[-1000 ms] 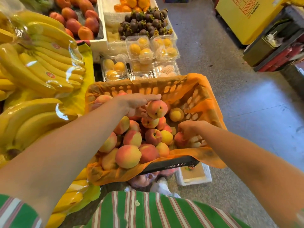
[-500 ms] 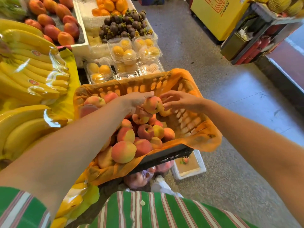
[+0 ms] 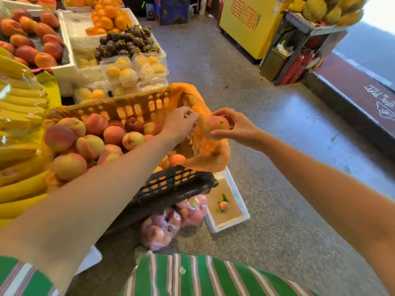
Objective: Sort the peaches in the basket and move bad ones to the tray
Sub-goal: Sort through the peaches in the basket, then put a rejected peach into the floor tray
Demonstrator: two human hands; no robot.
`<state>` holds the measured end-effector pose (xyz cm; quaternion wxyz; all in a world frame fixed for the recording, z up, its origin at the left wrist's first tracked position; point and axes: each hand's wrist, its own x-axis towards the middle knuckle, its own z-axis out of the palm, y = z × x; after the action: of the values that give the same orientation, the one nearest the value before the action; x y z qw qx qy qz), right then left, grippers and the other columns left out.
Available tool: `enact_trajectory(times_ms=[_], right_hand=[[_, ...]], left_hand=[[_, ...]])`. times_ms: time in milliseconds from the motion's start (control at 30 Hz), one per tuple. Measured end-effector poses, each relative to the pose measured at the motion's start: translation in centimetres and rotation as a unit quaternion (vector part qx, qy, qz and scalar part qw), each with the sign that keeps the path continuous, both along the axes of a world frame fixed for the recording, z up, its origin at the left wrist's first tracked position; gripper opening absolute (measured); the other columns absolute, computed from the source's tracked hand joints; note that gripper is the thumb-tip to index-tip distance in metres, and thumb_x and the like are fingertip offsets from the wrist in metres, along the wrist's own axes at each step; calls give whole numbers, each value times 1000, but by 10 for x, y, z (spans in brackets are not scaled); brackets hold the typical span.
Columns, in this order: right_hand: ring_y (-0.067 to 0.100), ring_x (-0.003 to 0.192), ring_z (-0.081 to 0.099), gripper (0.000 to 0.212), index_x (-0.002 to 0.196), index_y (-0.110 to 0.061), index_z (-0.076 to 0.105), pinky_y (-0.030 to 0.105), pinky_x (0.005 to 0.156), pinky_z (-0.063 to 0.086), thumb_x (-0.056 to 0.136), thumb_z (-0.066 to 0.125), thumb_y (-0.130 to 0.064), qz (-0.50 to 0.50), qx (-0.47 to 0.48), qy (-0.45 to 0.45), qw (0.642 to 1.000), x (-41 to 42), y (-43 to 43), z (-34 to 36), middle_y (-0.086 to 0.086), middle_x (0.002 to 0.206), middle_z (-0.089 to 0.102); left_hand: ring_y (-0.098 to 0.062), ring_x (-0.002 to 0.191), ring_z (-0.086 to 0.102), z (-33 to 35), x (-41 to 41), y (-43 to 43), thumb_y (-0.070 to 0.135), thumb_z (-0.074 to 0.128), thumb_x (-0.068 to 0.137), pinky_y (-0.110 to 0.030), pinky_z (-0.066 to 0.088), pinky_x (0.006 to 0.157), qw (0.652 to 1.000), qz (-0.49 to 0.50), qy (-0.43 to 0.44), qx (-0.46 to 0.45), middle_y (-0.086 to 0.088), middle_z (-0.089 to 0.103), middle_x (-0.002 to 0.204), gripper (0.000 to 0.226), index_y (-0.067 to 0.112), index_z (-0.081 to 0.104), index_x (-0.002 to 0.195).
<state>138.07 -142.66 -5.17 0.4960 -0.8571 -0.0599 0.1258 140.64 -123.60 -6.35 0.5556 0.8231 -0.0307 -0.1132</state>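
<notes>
I see the basket (image 3: 136, 107) heaped with peaches, the white tray (image 3: 240, 201) on the floor beneath its corner. My left hand (image 3: 179, 122) pinches the orange liner (image 3: 205, 159); my right hand (image 3: 237, 128) cradles one peach (image 3: 215, 124) just outside the rim. It looks light but soft and easily bruised, so I'd cup its sides gently.

The right hand (image 3: 236, 130), which a second ago lay low among the fruit at the right side of the basket (image 3: 136, 107), now holds a peach (image 3: 217, 126) in its fingertips out past the basket's right rim, over the orange liner (image 3: 205, 159). The left hand (image 3: 179, 122), earlier resting on the peaches in the middle of the basket, has moved to the right rim and its fingers meet the liner just beside the held peach. The camera has swung right, showing more floor.
</notes>
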Motion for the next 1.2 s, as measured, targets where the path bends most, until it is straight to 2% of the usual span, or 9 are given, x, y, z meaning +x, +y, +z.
enact_trajectory(times_ms=[100, 233, 333, 433, 600, 767, 900, 1033, 1200], right_hand=[[9, 91, 58, 50, 122, -12, 51, 16, 70, 54, 79, 77, -16, -41, -3, 4, 999, -29, -63, 0, 3, 112, 53], [9, 91, 58, 48, 118, -21, 50, 17, 70, 54, 79, 78, -24, -80, -21, 36, 996, -67, -144, -22, -2, 110, 53], [8, 91, 59, 50, 118, -20, 51, 18, 71, 54, 77, 79, -26, -118, -15, 70, 990, -91, -189, -56, -8, 104, 55], [16, 99, 60, 52, 114, -26, 52, 31, 83, 55, 72, 82, -33, -140, -34, 105, 984, -104, -222, -104, -6, 105, 58], [16, 104, 57, 61, 120, -24, 56, 37, 91, 52, 68, 84, -37, -157, -68, 160, 972, -109, -244, -193, -4, 111, 59], [12, 105, 53, 63, 124, -22, 55, 32, 89, 48, 69, 82, -38, -163, -96, 196, 962, -99, -258, -316, -5, 115, 56], [8, 102, 49, 64, 126, -22, 54, 24, 82, 39, 71, 82, -36, -168, -105, 216, 956, -90, -267, -428, -8, 113, 54], [12, 108, 54, 65, 128, -22, 53, 25, 80, 40, 71, 80, -36, -179, -132, 239, 945, -84, -276, -548, -8, 116, 57], [12, 98, 54, 63, 125, -20, 49, 28, 77, 43, 72, 79, -36, -173, -158, 259, 937, -79, -286, -686, -6, 113, 57]], left_hand=[[-23, 73, 60, -3, -28, -58, 31, 50, 85, -36, 47, 71, 992, -37, -105, 51, -1, 64, 75, 25, 13, 66, 92], [-16, 73, 58, -25, -67, -138, 20, 54, 91, -30, 44, 66, 975, -103, -167, 109, 6, 61, 75, 14, 14, 66, 96], [-18, 75, 59, -59, -85, -179, 20, 54, 90, -32, 47, 67, 968, -157, -126, 148, 4, 62, 79, 13, 17, 64, 98], [-23, 80, 62, -101, -95, -207, 20, 56, 88, -38, 51, 73, 953, -220, -56, 198, 1, 63, 82, 15, 18, 63, 100], [-27, 96, 61, -185, -89, -236, 20, 53, 90, -32, 45, 76, 920, -279, 47, 269, -6, 65, 103, 23, 14, 61, 110], [-30, 113, 55, -314, -69, -255, 22, 54, 90, -38, 44, 92, 898, -297, 94, 309, -14, 61, 121, 30, 12, 61, 118], [-31, 116, 52, -429, -59, -264, 17, 54, 90, -35, 40, 91, 883, -322, 95, 328, -15, 59, 124, 33, 12, 60, 122], [-34, 115, 52, -552, -54, -272, 17, 54, 91, -36, 39, 97, 865, -347, 120, 341, -16, 53, 130, 38, 11, 55, 128], [-30, 129, 40, -698, -52, -280, 23, 51, 93, -36, 33, 107, 853, -354, 148, 353, -11, 44, 142, 44, 12, 47, 135]])
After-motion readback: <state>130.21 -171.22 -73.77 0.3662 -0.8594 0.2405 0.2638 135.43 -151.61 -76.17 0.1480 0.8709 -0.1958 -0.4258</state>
